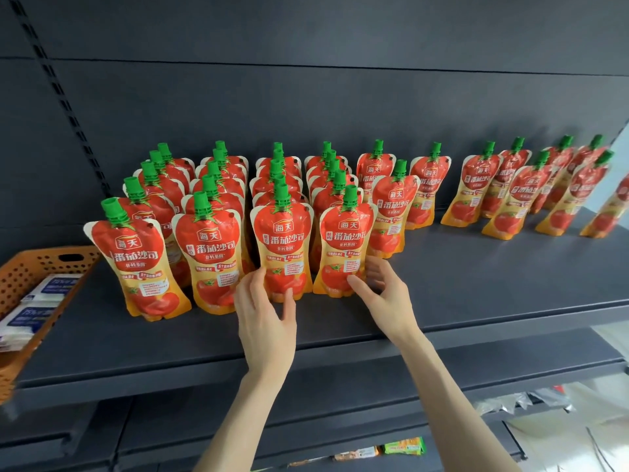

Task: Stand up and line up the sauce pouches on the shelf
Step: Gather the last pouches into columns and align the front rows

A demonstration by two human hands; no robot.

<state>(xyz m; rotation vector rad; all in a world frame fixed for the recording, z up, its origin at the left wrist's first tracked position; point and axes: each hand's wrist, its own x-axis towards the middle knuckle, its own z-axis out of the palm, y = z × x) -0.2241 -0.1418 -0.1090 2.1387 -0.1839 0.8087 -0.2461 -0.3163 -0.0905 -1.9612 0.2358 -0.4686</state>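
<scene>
Red and yellow tomato sauce pouches with green caps stand upright on a dark grey shelf (459, 284). At the left they form several rows running front to back. My left hand (269, 315) has its thumb and fingers on either side of the base of the third front pouch (282, 240). My right hand (381, 287) touches the lower right of the fourth front pouch (345, 247), fingers spread. Another pouch (391, 212) stands just right of that row. Several more pouches (517, 195) stand loosely spaced at the far right.
An orange perforated basket (30, 267) with white and blue packets sits at the shelf's left end. A lower shelf (405, 447) holds small snack packets and clear bags at the right. The back panel is dark grey.
</scene>
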